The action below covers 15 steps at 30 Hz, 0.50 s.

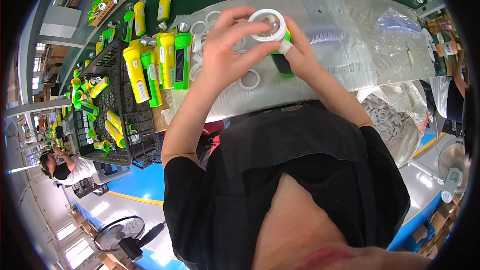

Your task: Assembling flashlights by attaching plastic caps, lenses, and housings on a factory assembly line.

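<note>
Above the plastic-covered bench (345, 65), both of my hands are raised around a green flashlight (284, 65) and a white ring (283, 24). My right hand (303, 56) is closed around the flashlight, whose dark panel shows below the fingers. White wrapping covers some fingertips. At the flashlight's head end, my left hand (222, 52) grips the ring between curved fingers and thumb. A clear round part shows inside the ring; whether the ring is seated on the head I cannot tell. Loose white rings (249, 79) lie beneath my hands.
Yellow and green flashlights (166, 60) stand grouped left of my hands. Further left is a black crate (107, 115) with more flashlights. Clear discs (325, 36) lie in a row to the right. A sack of white rings (385, 120) sits at the bench's right front edge.
</note>
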Each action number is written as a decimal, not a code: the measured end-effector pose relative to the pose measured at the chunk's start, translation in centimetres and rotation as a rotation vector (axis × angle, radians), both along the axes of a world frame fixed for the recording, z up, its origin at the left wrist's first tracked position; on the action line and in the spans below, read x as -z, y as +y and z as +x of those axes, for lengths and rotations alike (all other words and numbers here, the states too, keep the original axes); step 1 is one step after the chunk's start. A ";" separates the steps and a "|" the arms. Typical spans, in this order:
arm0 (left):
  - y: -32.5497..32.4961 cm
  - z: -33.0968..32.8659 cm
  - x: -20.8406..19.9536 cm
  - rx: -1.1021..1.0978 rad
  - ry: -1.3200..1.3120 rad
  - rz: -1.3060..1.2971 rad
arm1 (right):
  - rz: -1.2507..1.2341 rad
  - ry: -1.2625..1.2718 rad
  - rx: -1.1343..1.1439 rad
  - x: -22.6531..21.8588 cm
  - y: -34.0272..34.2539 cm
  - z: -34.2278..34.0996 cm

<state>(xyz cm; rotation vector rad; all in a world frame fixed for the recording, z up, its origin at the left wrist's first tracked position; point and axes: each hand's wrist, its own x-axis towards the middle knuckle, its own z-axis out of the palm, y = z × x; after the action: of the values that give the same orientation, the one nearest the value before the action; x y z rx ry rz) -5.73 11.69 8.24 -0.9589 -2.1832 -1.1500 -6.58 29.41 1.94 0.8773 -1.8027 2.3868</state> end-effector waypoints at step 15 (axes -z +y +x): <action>1.6 0.3 0.3 0.052 -0.100 -0.121 | 0.516 0.454 0.182 -4.0 6.2 -1.5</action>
<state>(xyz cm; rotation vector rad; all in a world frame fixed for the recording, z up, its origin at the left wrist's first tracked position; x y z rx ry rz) -5.43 13.25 7.96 -1.0353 -2.3432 -1.1226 -8.10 35.59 5.89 1.1162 -2.1924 1.4704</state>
